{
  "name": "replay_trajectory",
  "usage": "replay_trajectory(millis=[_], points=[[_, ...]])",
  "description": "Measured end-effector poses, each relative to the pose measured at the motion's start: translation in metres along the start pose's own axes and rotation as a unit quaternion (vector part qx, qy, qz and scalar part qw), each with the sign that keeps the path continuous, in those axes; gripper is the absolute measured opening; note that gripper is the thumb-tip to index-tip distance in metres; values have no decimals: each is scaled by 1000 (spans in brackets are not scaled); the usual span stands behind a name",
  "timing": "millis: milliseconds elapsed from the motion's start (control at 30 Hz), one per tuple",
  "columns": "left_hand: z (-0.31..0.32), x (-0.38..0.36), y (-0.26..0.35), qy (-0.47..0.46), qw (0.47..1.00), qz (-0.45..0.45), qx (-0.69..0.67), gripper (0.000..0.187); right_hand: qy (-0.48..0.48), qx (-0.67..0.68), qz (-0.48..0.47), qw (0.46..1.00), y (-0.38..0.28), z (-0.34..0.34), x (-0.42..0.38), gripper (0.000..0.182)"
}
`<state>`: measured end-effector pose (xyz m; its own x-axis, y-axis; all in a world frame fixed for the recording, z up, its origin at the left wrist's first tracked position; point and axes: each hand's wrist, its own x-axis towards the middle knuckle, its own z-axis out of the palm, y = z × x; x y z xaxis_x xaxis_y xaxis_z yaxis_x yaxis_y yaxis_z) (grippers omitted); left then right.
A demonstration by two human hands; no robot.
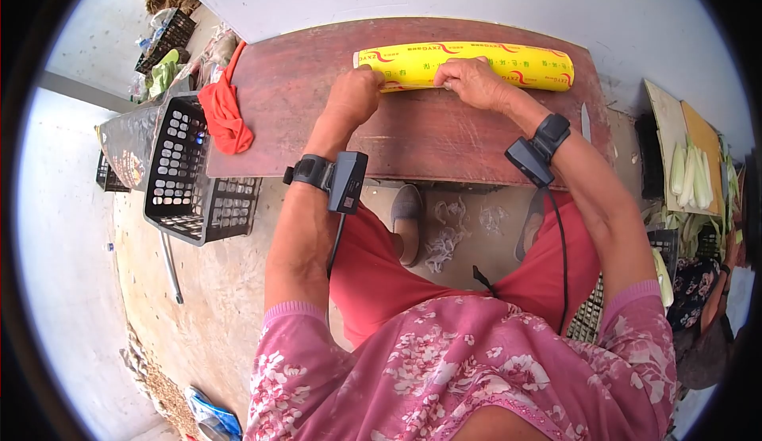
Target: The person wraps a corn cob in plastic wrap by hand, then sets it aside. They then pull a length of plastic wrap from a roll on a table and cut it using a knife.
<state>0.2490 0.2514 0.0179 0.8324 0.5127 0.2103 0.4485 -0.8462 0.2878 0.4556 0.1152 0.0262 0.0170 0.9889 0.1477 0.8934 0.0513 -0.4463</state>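
Observation:
A yellow roll of cling film point(540, 66) with red and green print lies lengthwise along the far part of the reddish-brown table point(302, 68). At its left end my left hand point(357, 94) is closed, knuckles up, against the near side of the roll. My right hand point(475, 82) pinches with thumb and fingers at the roll's near side, around the middle. Any clear film between the fingers is too fine to make out. Both wrists carry black strapped devices with cables.
A red cloth point(226, 115) hangs over the table's left edge beside a black plastic crate point(181, 159). A knife point(586, 121) lies near the right edge. Peeled corn point(690, 175) rests on a board at right, near another person point(698, 298). White scraps point(444, 242) litter the floor.

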Motion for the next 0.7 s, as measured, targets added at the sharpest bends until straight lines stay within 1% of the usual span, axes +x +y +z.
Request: replay_trajectory(millis=[33, 233, 333, 433, 533, 567, 633, 700], points=[[-1, -1, 1, -7, 1000, -14, 8, 11, -3, 1, -4, 1000, 1, 0, 0, 11], [-4, -11, 2, 73, 996, 42, 22, 9, 9, 2, -9, 1000, 0, -3, 0, 11], [-8, -13, -5, 107, 992, 63, -37, 10, -4, -3, -17, 1000, 4, -2, 3, 12], [-9, -16, -9, 95, 991, 24, -90, 12, -11, -2, -13, 1000, 8, -2, 5, 12], [-7, -15, -15, 43, 983, -48, -170, 11, -3, 1, -9, 1000, 4, -3, 5, 12], [-5, -14, -16, 30, 984, -50, -168, 11, 1, 2, -8, 1000, 3, -3, 5, 12], [-7, -14, -13, 4, 985, -54, -164, 11, -35, 10, 5, 999, 5, -4, 5, 16], [-11, -14, -8, -59, 987, -81, -123, 11, -63, 5, 9, 998, 4, -6, 5, 17]])
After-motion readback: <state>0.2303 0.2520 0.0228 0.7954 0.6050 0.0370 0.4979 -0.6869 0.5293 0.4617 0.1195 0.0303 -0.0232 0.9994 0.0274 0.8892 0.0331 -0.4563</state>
